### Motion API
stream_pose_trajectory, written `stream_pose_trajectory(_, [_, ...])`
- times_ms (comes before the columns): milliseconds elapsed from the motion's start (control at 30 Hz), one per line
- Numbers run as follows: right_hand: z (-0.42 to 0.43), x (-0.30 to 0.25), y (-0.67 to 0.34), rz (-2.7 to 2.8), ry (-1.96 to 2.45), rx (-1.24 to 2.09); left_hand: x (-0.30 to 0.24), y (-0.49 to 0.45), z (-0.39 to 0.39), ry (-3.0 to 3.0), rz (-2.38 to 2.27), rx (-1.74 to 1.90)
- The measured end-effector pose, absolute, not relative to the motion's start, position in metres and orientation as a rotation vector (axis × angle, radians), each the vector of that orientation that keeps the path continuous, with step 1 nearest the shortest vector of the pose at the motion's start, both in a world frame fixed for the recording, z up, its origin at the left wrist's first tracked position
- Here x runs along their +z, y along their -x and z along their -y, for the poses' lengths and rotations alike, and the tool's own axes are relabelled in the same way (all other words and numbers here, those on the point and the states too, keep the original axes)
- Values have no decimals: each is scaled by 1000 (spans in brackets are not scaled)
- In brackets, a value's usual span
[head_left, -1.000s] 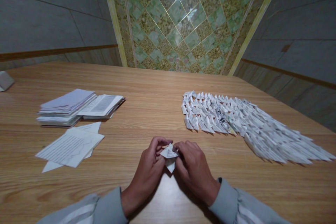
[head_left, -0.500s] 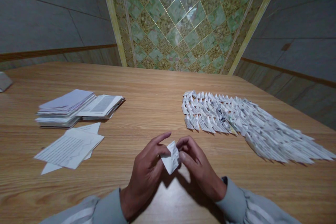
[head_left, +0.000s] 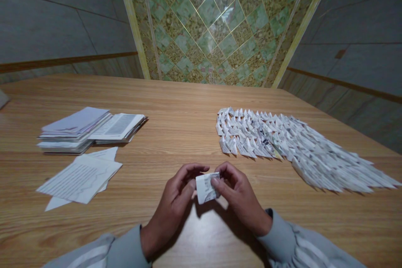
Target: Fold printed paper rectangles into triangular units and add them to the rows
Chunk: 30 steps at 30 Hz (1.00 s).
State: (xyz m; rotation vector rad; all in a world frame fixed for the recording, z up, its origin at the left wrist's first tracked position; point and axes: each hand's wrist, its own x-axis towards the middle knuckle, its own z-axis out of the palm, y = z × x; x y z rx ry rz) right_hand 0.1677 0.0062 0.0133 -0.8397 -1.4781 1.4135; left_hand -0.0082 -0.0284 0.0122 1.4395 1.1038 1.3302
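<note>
My left hand point(head_left: 174, 203) and my right hand point(head_left: 238, 194) meet over the near middle of the wooden table point(head_left: 188, 125). Both pinch a small folded piece of printed paper point(head_left: 205, 187) between thumbs and fingertips, held just above the tabletop. The paper is a small squarish white shape with print on its face. Grey sleeves cover both wrists.
Rows of many folded paper pieces point(head_left: 282, 142) lie on the right half of the table. A stack of booklets and sheets point(head_left: 88, 127) sits at the left, with loose printed sheets point(head_left: 78, 178) in front of it. Tiled walls stand behind the table.
The paper went from a pointed shape to a flatter squarish fold as my fingers turned and pressed it. My hands stayed in the same spot.
</note>
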Motion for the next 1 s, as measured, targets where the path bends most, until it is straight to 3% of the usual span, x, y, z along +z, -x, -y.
stream_pose_trajectory(333, [-4,20,-170,1701,934,1191,16,8,25,-1464,-1190,1215])
stream_pose_trajectory(1000, [-10,19,-175,1762,844,1241,16,8,26,-1555,-1129,1183])
